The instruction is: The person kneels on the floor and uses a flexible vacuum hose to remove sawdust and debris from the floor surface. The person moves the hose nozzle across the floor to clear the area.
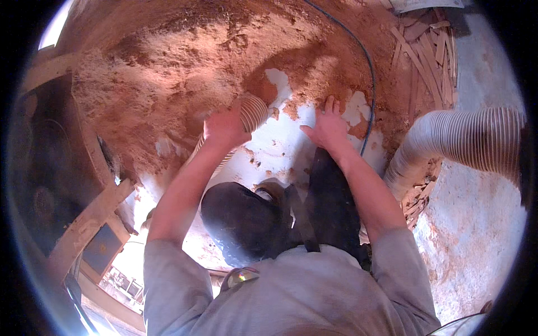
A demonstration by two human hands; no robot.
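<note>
While your left hand (224, 129) wraps the hose (254, 113), angled toward one o'clock, your right hand (329, 126), spread and apparently empty, lies at three.

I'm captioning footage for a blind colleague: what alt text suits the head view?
A person's left hand grips a ribbed hose beside a reddish, sawdust-like heap, while the right hand spreads at the heap's edge over pale floor. A dark cable curves nearby; wood strips and a second hose lie to the right.
</note>
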